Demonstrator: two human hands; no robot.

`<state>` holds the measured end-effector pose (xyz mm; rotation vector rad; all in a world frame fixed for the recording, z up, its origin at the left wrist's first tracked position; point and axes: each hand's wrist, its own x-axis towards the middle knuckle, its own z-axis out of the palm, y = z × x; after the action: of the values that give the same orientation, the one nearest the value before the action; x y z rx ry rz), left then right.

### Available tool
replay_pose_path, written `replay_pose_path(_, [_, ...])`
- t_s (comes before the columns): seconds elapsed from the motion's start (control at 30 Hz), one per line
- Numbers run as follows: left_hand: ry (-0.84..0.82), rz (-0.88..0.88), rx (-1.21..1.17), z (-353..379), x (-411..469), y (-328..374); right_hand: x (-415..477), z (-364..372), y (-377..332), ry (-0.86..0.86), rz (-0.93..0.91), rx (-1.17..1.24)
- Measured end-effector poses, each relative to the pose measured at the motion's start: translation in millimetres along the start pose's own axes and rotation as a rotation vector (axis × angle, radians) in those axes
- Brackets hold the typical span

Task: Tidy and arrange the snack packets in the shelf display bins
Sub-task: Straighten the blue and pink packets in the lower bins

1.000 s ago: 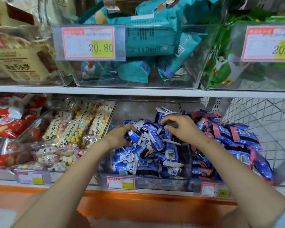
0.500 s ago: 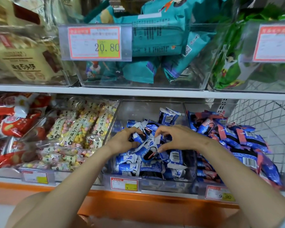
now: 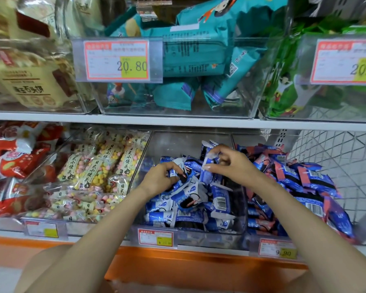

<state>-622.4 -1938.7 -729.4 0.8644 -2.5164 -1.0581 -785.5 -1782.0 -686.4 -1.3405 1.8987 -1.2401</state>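
A clear plastic bin (image 3: 190, 236) on the lower shelf holds a loose heap of blue-and-white snack packets (image 3: 190, 208). My left hand (image 3: 161, 178) lies on the left of the heap, its fingers curled round a blue packet with a dark biscuit picture (image 3: 183, 176). My right hand (image 3: 230, 163) is raised over the back of the heap and pinches one upright blue-and-white packet (image 3: 207, 166) between thumb and fingers. Both forearms reach in from below.
To the right, a bin of blue-and-pink packets (image 3: 304, 187) stands beside a white wire mesh side (image 3: 347, 161). To the left sit a bin of pastel ball snacks (image 3: 97, 172) and red packets (image 3: 13, 163). The upper shelf (image 3: 178, 121) carries teal packets (image 3: 199, 56) and green ones, close overhead.
My right hand has lifted from the heap with one packet pinched upright. My left hand has closed on a packet at the left of the heap. The camera has moved closer.
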Motion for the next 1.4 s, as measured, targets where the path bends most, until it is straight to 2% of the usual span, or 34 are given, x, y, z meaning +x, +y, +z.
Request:
replay_pose_path(0.1, [0.067, 0.052, 0.060, -0.7, 2.5, 2.5, 4.9, -4.9, -2.6, 0.095, 0.058, 0.092])
replay_pose_path(0.2, [0.128, 0.144, -0.023, -4.3, 0.6, 17.9, 8.8, -6.2, -3.2, 0.145, 0.142, 0.195])
replay_pose_path(0.27, [0.056, 0.205, -0.177, -5.7, -2.6, 30.8, 9.1, -4.7, -5.2, 0.170, 0.172, 0.251])
replay_pose_path(0.33, [-0.093, 0.246, -0.306, -4.4, -7.7, 42.9, 9.3, -2.1, -6.1, 0.196, 0.178, 0.281])
replay_pose_path(0.4, [-0.166, 0.199, -0.405, 0.2, -10.5, 51.5, 10.7, 0.9, -6.5, 0.187, 0.150, 0.333])
replay_pose_path(0.57, [0.003, -0.029, -0.608, 1.7, -0.8, 48.3, 12.1, 6.4, -5.5, 0.108, 0.048, 0.297])
replay_pose_path(0.67, [-0.005, -0.125, -0.715, 0.2, 0.8, 44.3, 12.7, 8.5, -5.1, 0.082, 0.013, 0.366])
replay_pose_path(0.73, [-0.012, -0.103, -0.776, -0.2, -0.2, 44.1, 13.5, 7.6, -4.6, 0.061, 0.005, 0.375])
replay_pose_path(0.87, [0.049, -0.047, -0.729, -4.1, 0.3, 40.5, 15.3, 4.3, 0.5, 0.058, 0.004, 0.340])
replay_pose_path(1.13, [0.131, 0.040, -0.629, -4.8, 2.1, 36.8, 17.8, 6.0, 6.5, 0.191, 0.056, 0.160])
replay_pose_path(1.27, [0.268, 0.044, -0.353, -14.9, 10.2, 32.7, 15.9, 2.9, 7.1, 0.268, -0.008, -0.095])
replay_pose_path(1.4, [0.332, 0.031, -0.052, -33.9, 35.4, 19.0, 16.3, -3.8, 11.6, 0.289, -0.033, -0.190])
